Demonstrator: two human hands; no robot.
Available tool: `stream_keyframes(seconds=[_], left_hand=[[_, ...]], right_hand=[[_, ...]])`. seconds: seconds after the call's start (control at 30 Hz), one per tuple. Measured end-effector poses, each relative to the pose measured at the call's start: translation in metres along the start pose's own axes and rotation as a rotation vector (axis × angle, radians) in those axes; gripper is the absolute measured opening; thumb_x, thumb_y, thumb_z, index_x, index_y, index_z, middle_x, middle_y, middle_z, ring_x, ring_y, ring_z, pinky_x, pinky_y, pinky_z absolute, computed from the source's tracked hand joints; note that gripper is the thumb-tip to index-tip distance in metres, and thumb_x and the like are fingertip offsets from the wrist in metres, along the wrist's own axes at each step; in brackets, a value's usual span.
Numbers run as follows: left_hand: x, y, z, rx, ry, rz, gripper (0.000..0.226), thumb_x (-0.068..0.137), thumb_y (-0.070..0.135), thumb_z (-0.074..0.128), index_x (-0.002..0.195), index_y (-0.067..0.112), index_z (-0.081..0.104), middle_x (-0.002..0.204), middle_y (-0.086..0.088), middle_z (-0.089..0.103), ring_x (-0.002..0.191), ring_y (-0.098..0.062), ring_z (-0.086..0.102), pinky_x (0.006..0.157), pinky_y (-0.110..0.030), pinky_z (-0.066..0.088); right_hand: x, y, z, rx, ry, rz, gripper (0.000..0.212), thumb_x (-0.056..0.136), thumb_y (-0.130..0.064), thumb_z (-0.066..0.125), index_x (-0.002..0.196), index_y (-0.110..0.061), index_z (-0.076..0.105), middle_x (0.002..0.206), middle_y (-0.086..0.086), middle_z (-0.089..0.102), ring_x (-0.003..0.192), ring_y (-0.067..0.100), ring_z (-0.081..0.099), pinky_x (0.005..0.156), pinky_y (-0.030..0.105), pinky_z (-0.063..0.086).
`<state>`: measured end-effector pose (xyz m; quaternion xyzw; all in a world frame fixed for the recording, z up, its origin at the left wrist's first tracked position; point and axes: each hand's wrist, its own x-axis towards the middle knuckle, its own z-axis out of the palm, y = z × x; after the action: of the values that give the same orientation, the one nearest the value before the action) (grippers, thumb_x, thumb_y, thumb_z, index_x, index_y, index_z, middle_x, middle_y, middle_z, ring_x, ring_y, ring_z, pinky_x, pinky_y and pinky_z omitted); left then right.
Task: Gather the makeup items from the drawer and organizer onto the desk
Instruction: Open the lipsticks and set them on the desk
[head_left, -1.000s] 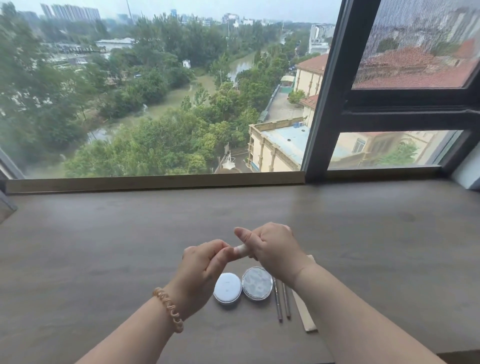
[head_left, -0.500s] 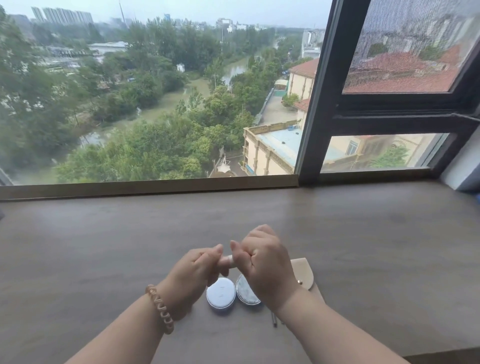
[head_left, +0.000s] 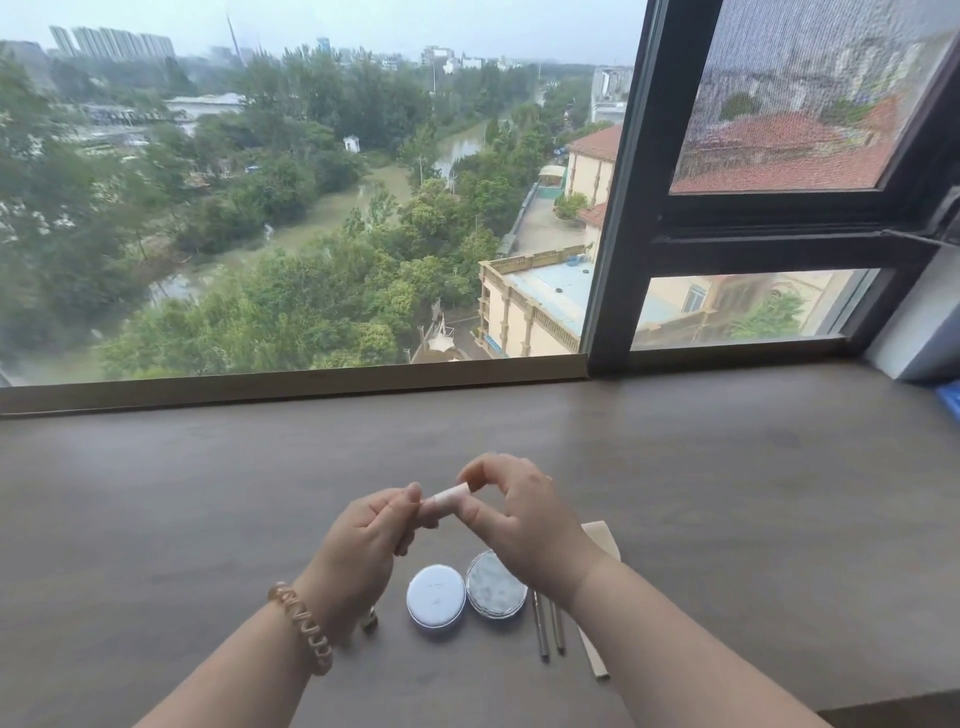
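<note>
- Both hands are raised a little above the surface (head_left: 208, 493), in the middle of the view, and they meet at a small pale tube (head_left: 451, 493).
- The left hand (head_left: 363, 545) holds the left end of the tube; its fingers (head_left: 410, 496) are pressed together around it, with the thumb on top.
- The right hand (head_left: 519, 525) pinches the right end of the tube between thumb and first finger; the other fingers are curled.
- The tube lies almost level between the two hands and does not touch the surface.
- On the left wrist there is a coiled bracelet (head_left: 304, 626).
- Below the hands, a white compact (head_left: 435, 600) lies flat on the surface, and a clear round lid (head_left: 493, 592) lies just beside it on the right, partly under the right hand.
- To the right of the lid are two thin pencils (head_left: 548, 629), side by side, and next to them a beige pouch (head_left: 597, 540), mostly hidden by the right forearm.
- A small gold thing (head_left: 370, 621) lies under the left wrist; I cannot tell what it is.
- Behind the surface a window (head_left: 311, 208) shows trees and buildings.
</note>
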<state>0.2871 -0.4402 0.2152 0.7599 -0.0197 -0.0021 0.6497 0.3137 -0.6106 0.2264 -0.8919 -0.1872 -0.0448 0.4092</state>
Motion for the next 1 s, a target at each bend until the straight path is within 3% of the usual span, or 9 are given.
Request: stream_keyframes(seconds=[0.07, 0.2, 0.3, 0.37, 0.47, 0.57, 0.7, 0.87, 1.0], left_hand=[[0.001, 0.000, -0.001, 0.046, 0.008, -0.013, 0.044, 0.094, 0.038, 0.049, 0.058, 0.024, 0.071, 0.049, 0.009, 0.046, 0.058, -0.011, 0.040, 0.055, -0.016, 0.036], [0.001, 0.000, -0.003, 0.173, 0.030, 0.017, 0.056, 0.071, 0.063, 0.052, 0.064, 0.008, 0.058, 0.053, 0.007, 0.041, 0.053, -0.008, 0.035, 0.051, -0.022, 0.029], [0.004, 0.001, -0.002, 0.171, 0.033, 0.021, 0.051, 0.086, 0.047, 0.058, 0.073, -0.003, 0.060, 0.046, 0.016, 0.048, 0.054, -0.007, 0.033, 0.052, -0.022, 0.029], [0.005, 0.001, -0.004, 0.176, 0.046, 0.006, 0.059, 0.082, 0.054, 0.057, 0.071, -0.003, 0.061, 0.047, 0.014, 0.046, 0.056, -0.010, 0.034, 0.055, -0.027, 0.028], [0.006, -0.003, -0.005, 0.172, 0.058, -0.006, 0.065, 0.067, 0.067, 0.049, 0.061, 0.002, 0.054, 0.053, 0.010, 0.052, 0.056, -0.013, 0.033, 0.053, -0.027, 0.028], [0.007, 0.000, -0.002, 0.172, 0.053, -0.006, 0.063, 0.072, 0.062, 0.052, 0.062, -0.001, 0.052, 0.049, 0.012, 0.047, 0.053, -0.011, 0.032, 0.048, -0.022, 0.026], [0.010, -0.004, -0.004, 0.183, 0.045, -0.004, 0.066, 0.076, 0.056, 0.051, 0.071, -0.010, 0.054, 0.050, 0.013, 0.052, 0.056, -0.010, 0.036, 0.053, -0.024, 0.031], [0.009, -0.009, -0.006, 0.177, 0.055, -0.035, 0.061, 0.077, 0.058, 0.053, 0.073, -0.002, 0.063, 0.051, 0.012, 0.051, 0.057, -0.013, 0.037, 0.058, -0.031, 0.031], [0.009, -0.015, -0.006, 0.342, 0.035, 0.000, 0.041, 0.080, 0.064, 0.045, 0.070, 0.027, 0.059, 0.081, 0.019, 0.074, 0.048, -0.004, 0.040, 0.067, -0.035, 0.035]], right_hand=[[0.001, 0.000, -0.003, 0.078, -0.073, 0.082, 0.040, 0.081, -0.061, 0.043, 0.090, -0.027, 0.062, 0.077, -0.020, 0.059, 0.084, 0.002, 0.053, 0.086, 0.033, 0.038], [0.007, 0.003, -0.005, 0.101, -0.215, 0.201, 0.071, 0.080, -0.078, 0.026, 0.087, -0.026, 0.074, 0.067, -0.014, 0.066, 0.072, 0.002, 0.060, 0.087, 0.038, 0.044], [0.008, 0.004, -0.009, 0.186, -0.215, 0.219, 0.034, 0.089, -0.047, 0.055, 0.078, -0.018, 0.068, 0.061, -0.016, 0.059, 0.062, 0.003, 0.052, 0.069, 0.030, 0.045], [0.006, 0.005, -0.011, 0.272, -0.236, 0.218, 0.015, 0.084, -0.032, 0.068, 0.086, -0.017, 0.064, 0.075, -0.009, 0.060, 0.069, 0.007, 0.052, 0.068, 0.027, 0.044], [0.006, 0.003, -0.011, 0.413, -0.217, 0.256, 0.024, 0.080, -0.039, 0.070, 0.092, -0.018, 0.065, 0.090, 0.005, 0.067, 0.081, 0.013, 0.058, 0.075, 0.029, 0.047], [0.009, 0.002, -0.008, 0.348, -0.218, 0.269, 0.046, 0.088, -0.053, 0.053, 0.090, -0.011, 0.071, 0.087, 0.009, 0.071, 0.082, 0.018, 0.061, 0.078, 0.033, 0.045], [0.010, 0.002, -0.008, 0.370, -0.202, 0.243, 0.021, 0.088, -0.031, 0.064, 0.084, -0.010, 0.068, 0.076, 0.002, 0.067, 0.069, 0.007, 0.054, 0.068, 0.028, 0.046], [0.009, 0.001, -0.007, 0.356, -0.214, 0.245, 0.022, 0.079, -0.034, 0.074, 0.092, -0.019, 0.064, 0.083, 0.000, 0.065, 0.074, 0.010, 0.058, 0.069, 0.024, 0.047], [0.012, 0.001, -0.003, 0.131, -0.285, 0.261, 0.033, 0.090, -0.046, 0.054, 0.065, -0.025, 0.059, 0.059, -0.012, 0.059, 0.059, 0.007, 0.048, 0.065, 0.031, 0.041]])
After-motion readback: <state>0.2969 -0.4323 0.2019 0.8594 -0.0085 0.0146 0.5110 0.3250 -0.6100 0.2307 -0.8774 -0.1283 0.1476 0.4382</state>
